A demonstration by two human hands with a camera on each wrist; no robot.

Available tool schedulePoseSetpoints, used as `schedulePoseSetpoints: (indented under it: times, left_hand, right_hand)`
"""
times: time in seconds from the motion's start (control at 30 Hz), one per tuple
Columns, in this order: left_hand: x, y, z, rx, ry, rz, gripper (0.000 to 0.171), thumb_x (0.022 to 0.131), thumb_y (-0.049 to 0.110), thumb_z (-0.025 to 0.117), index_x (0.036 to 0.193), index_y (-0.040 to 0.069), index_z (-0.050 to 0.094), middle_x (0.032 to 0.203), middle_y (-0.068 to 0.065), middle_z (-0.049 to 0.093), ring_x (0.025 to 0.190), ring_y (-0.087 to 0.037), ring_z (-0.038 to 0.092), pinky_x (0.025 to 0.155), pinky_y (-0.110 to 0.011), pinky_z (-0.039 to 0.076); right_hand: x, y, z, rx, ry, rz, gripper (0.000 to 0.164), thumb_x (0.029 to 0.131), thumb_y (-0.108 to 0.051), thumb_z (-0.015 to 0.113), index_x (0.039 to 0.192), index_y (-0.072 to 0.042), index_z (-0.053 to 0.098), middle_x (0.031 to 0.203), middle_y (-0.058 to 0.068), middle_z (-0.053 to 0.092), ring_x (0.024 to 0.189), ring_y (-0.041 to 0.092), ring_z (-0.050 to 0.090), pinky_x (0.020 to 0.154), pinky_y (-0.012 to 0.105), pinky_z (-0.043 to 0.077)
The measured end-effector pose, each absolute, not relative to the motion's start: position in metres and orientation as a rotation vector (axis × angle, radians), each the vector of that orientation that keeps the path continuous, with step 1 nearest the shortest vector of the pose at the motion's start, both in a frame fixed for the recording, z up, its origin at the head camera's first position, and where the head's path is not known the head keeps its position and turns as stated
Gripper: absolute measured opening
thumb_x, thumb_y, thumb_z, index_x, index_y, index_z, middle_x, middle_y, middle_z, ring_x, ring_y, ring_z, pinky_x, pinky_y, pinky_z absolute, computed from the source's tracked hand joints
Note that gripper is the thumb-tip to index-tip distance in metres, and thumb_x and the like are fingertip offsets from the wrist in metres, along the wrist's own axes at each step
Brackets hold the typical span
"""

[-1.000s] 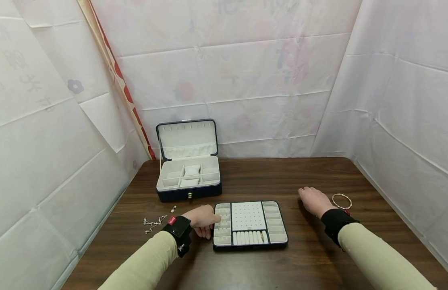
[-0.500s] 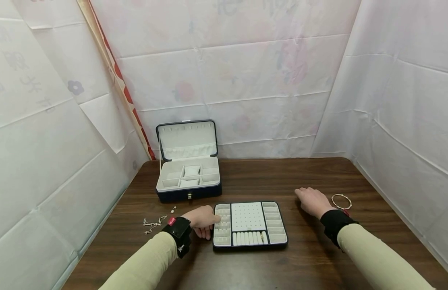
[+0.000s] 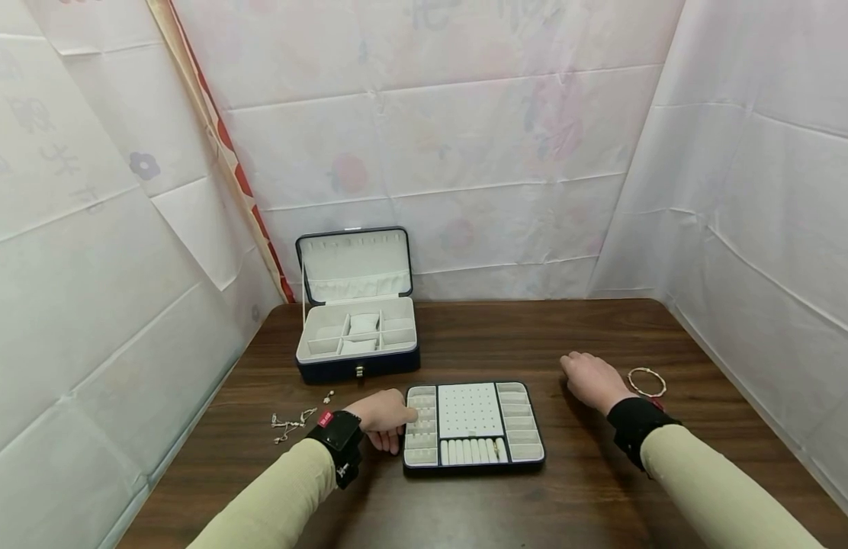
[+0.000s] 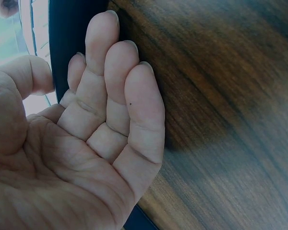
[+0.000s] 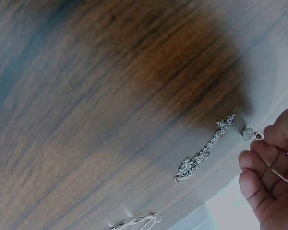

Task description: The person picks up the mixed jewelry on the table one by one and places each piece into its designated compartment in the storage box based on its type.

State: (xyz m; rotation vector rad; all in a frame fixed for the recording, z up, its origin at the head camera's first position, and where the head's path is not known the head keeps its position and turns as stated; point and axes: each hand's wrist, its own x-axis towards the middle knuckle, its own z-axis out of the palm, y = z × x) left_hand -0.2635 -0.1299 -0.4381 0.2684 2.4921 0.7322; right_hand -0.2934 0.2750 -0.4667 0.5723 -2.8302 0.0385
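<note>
My left hand (image 3: 381, 415) grips the left edge of a navy jewellery tray (image 3: 472, 467), thumb over the rim and fingers curled against the outer side. White compartments flank a dotted earring panel (image 3: 468, 408) in the tray. A gold ring (image 3: 497, 448) sits in the ring rolls at the front. Right of the tray, my right hand (image 3: 595, 381) is low over the table. In the right wrist view, its thumb and forefinger pinch a small rose-shaped earring (image 5: 248, 133) with a gold bead. Close by lie a silver chain (image 5: 201, 155) and a gold bangle (image 3: 647, 381).
Behind the tray on the left stands an open navy jewellery box (image 3: 358, 367), its lid up and small cushions in some compartments. Left of my left hand lie thin jewellery pieces (image 3: 287, 423) and a small earring (image 3: 328, 396). White sheets (image 3: 465, 152) surround the wooden table (image 3: 499, 328).
My right hand shifts slightly left and then stays nearly in place. My left hand and the tray have not visibly moved.
</note>
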Motion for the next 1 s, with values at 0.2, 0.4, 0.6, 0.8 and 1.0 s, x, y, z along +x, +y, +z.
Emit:
schedulePoseSetpoints:
  times: [0.2, 0.4, 0.6, 0.8, 1.0]
  left_hand:
    - [-0.263, -0.130, -0.439, 0.271, 2.493, 0.731, 0.034, 0.097, 0.024, 0.053, 0.075, 0.000, 0.064, 0.062, -0.012, 0.071, 0.053, -0.022, 0.068, 0.054, -0.039, 0.059]
    - [-0.262, -0.130, -0.439, 0.273, 2.493, 0.739, 0.034, 0.097, 0.024, 0.053, 0.075, 0.001, 0.064, 0.062, -0.013, 0.071, 0.054, -0.022, 0.068, 0.055, -0.039, 0.059]
    - [-0.261, -0.130, -0.438, 0.280, 2.492, 0.747, 0.034, 0.097, 0.024, 0.053, 0.074, 0.001, 0.064, 0.062, -0.013, 0.071, 0.054, -0.023, 0.068, 0.055, -0.040, 0.059]
    - [-0.262, -0.130, -0.438, 0.278, 2.495, 0.738, 0.035, 0.097, 0.024, 0.053, 0.074, 0.001, 0.064, 0.062, -0.012, 0.071, 0.053, -0.022, 0.068, 0.055, -0.039, 0.059]
    - [-0.262, -0.130, -0.437, 0.274, 2.492, 0.740, 0.035, 0.097, 0.025, 0.053, 0.076, 0.000, 0.064, 0.063, -0.013, 0.071, 0.054, -0.022, 0.068, 0.054, -0.039, 0.059]
  right_hand:
    - [-0.293, 0.274, -0.464, 0.565, -2.761, 0.085, 0.019, 0.087, 0.009, 0.063, 0.078, -0.007, 0.058, 0.076, 0.008, 0.062, 0.075, 0.032, 0.063, 0.064, 0.046, 0.052]
    - [-0.293, 0.273, -0.462, 0.554, -2.742, 0.142, 0.018, 0.087, 0.005, 0.069, 0.079, -0.007, 0.059, 0.075, 0.007, 0.061, 0.077, 0.032, 0.064, 0.066, 0.046, 0.052]
    - [-0.295, 0.272, -0.458, 0.551, -2.708, 0.252, 0.013, 0.082, 0.006, 0.075, 0.084, -0.003, 0.065, 0.077, 0.006, 0.062, 0.076, 0.031, 0.064, 0.068, 0.046, 0.054]
    - [-0.298, 0.269, -0.452, 0.587, -2.665, 0.422, 0.009, 0.086, 0.008, 0.067, 0.087, 0.000, 0.071, 0.081, 0.007, 0.064, 0.078, 0.028, 0.065, 0.070, 0.046, 0.054]
    - [-0.298, 0.264, -0.447, 0.553, -2.708, 0.592, 0.012, 0.094, 0.006, 0.063, 0.098, 0.000, 0.073, 0.093, 0.010, 0.070, 0.089, 0.029, 0.068, 0.075, 0.046, 0.055]
